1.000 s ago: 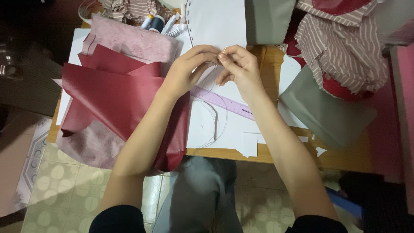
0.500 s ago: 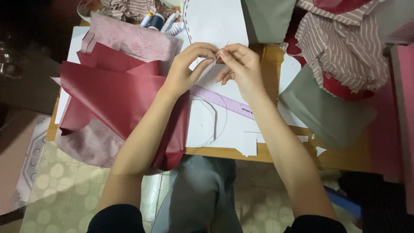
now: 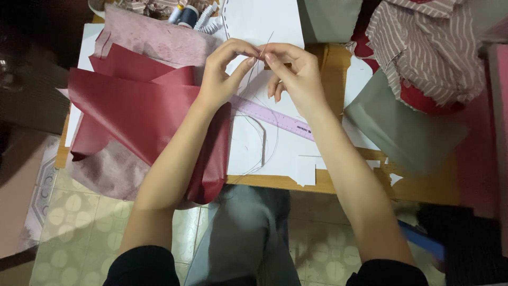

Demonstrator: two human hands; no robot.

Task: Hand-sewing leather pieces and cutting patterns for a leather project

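View: seen from above, looking down at two bare forearms reaching over a small work table.
Left hand: the left hand [image 3: 225,71] is raised over the table, thumb and forefinger pressed together, pinching a fine dark thread [image 3: 263,140] at the fingertips.
Right hand: the right hand [image 3: 293,74] meets the left one, fingertips touching; its thumb and forefinger also pinch something at the thread's upper end, too small to tell apart, and the other fingers curl loosely.
Thread: it hangs from the pinch between the two hands and loops down across the white paper [image 3: 275,151] to near the table's front edge.
Table: a wooden table [image 3: 338,182] crowded with material, its bare wood showing along the front edge and between sheets.
On the left: dark red sheets [image 3: 132,114] lie folded and overlapping under the left forearm, draping over the front edge, with a mottled pink piece [image 3: 153,42] behind them.
Centre: a pale purple ruler [image 3: 278,119] lies slantwise on the white paper beneath the hands.
On the right: a grey-green sheet [image 3: 397,127] lies beside striped red-and-white cloth [image 3: 428,47].
Back edge: spools of thread [image 3: 185,13] stand just behind the pink piece.
Floor: pale patterned tiles [image 3: 79,222] show under the table, with the person's grey-clad knees between.
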